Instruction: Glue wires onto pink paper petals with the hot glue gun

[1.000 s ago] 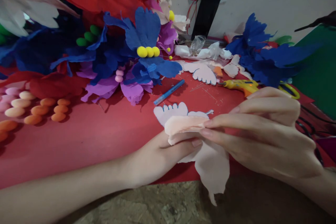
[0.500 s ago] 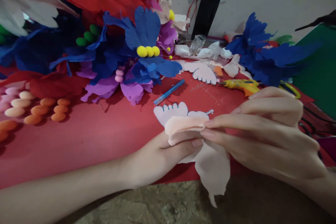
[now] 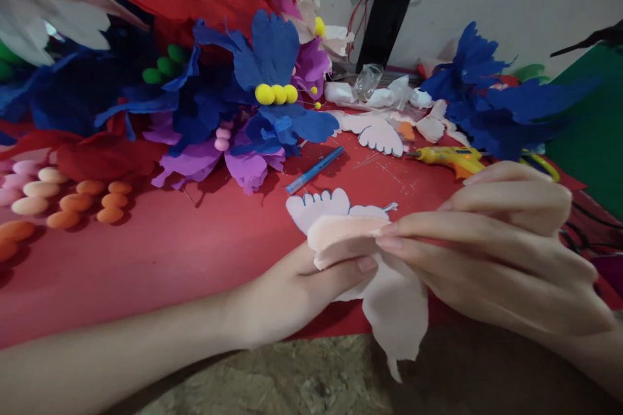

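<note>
Table [image 3: 209,243], red-topped, stretches across the scene, its near edge running below the hands. A big heap of crepe paper [image 3: 209,10] in red, blue, purple and white fills the far left. At the far right stands a green board [image 3: 596,117], and in front of it sits a blue paper shape [image 3: 516,107] with ragged edges. In the near middle, the right hand [image 3: 491,259] pinches the right end of a folded edge between thumb and forefinger, its other fingers curled; the left hand [image 3: 296,292] grips from the left, thumb laid along the fold, fingers hidden beneath. Between them is the pale peach paper [image 3: 396,311] they hold, gathered at the top, with a loose wing hanging past the table's near edge. A black panel [image 3: 389,19] leans against the far wall. Partly covered by the peach paper lies a white cut-out [image 3: 318,207] outlined in blue. A yellow glue gun [image 3: 445,157] rests beyond the right hand. Farther than the cut-out is a blue pen [image 3: 315,170], set aslant. Smallest are the balls: orange ones [image 3: 73,201] at left, yellow ones [image 3: 277,94] on blue paper.
</note>
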